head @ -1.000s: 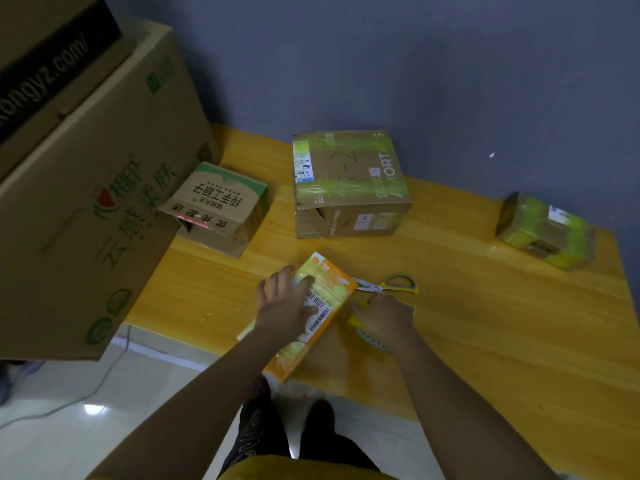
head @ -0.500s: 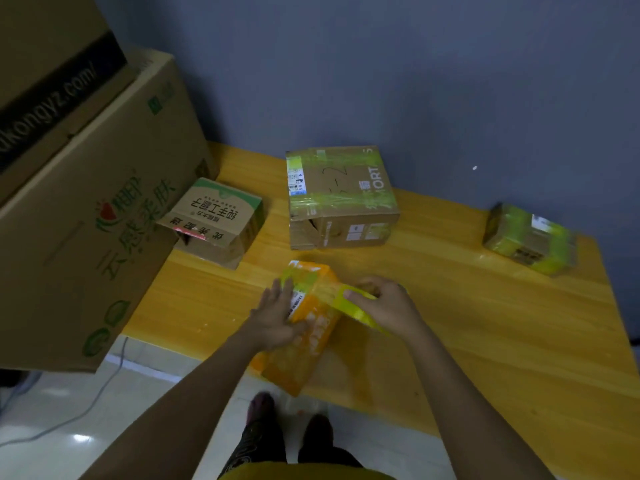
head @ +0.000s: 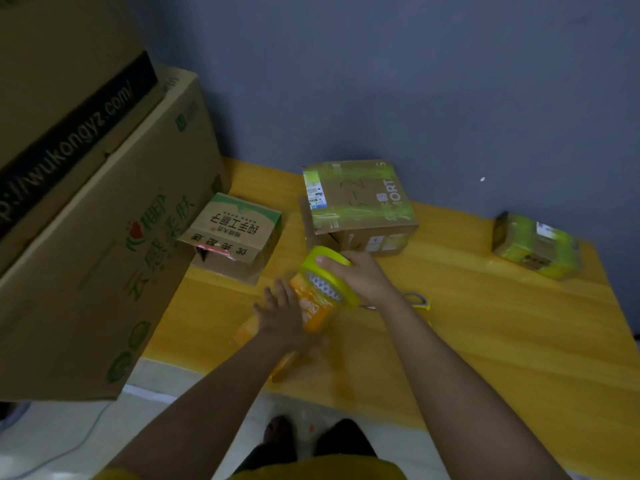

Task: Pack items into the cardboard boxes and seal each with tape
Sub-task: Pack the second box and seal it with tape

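An orange box (head: 313,308) lies at the near edge of the wooden table (head: 485,334). My left hand (head: 282,315) presses flat on its left side, fingers straight. My right hand (head: 360,273) grips a roll of yellow-green tape (head: 327,277), held over the far end of the orange box. The box's near end is blurred and partly hidden by my left wrist.
Scissors (head: 417,301) with yellow handles lie just right of my right wrist. A taped box (head: 356,206) and a green-topped box (head: 232,235) stand behind. A small taped parcel (head: 535,245) sits far right. Large stacked cartons (head: 86,220) fill the left.
My right hand has lifted the tape roll from the table beside the box and carried it up and over the box's far end. The orange box has been tilted and turned.
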A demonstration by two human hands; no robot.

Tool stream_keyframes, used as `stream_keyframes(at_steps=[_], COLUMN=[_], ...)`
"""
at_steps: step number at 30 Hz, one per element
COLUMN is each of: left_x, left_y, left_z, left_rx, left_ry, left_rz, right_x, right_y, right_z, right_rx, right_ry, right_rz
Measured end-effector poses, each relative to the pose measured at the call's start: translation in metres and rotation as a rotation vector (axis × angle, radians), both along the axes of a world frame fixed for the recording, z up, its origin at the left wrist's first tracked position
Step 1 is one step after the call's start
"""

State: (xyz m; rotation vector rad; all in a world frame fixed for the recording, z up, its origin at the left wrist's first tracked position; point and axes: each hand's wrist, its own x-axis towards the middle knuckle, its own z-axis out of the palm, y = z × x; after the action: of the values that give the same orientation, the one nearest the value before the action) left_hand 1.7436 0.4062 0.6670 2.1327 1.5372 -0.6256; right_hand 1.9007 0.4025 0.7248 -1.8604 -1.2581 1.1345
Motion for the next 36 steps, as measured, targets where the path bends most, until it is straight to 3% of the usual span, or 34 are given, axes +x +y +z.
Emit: stream_keyframes(at_steps=[5,9,11,17,21,24,26,27,29,33,36], left_x=[-0.01,-0.009,-0.007,-0.013,-0.028,-0.039,-0.041,-0.04,-0.04,-0.03,-0.021], left_y=[0.004,0.004,0.006,0.024,0.045,0.054,0.06,0.064,0.069,0.064,0.044], left_z=[-0.011,-0.01,-0.011,-0.011,-0.003,0.003,0.001,0.0,-0.001,0.001,-0.002], left_rx=[0.15,0.158,0.149,0.088,-0.106,-0.403,-0.484,-0.463,-0.239,0.261,0.363], left_ry=[0.028,0.044,0.044,0.009,-0.235,-0.55,-0.671,-0.689,-0.615,-0.173,-0.126], left_rz=[-0.077,-0.169,-0.2,-0.199,-0.163,0.036,0.141,0.156,0.131,0.024,-0.111], right_x=[0.001,0.028,0.031,0.017,0.008,0.006,0.006,0.005,0.003,0.004,0.003], right_y=[-0.034,-0.099,-0.109,-0.091,-0.073,-0.061,-0.05,-0.044,-0.032,-0.028,-0.033], right_z=[-0.001,-0.036,-0.06,-0.074,-0.064,-0.048,-0.035,-0.027,-0.012,0.01,0.003], right_rx=[0.038,-0.34,-0.441,-0.465,-0.504,-0.512,-0.534,-0.56,-0.575,-0.32,-0.188], right_ry=[-0.231,-0.519,-0.489,-0.41,-0.417,-0.449,-0.439,-0.427,-0.352,0.02,0.055], right_rz=[-0.135,-0.097,-0.102,-0.138,-0.093,-0.055,-0.017,0.013,0.043,-0.083,-0.029])
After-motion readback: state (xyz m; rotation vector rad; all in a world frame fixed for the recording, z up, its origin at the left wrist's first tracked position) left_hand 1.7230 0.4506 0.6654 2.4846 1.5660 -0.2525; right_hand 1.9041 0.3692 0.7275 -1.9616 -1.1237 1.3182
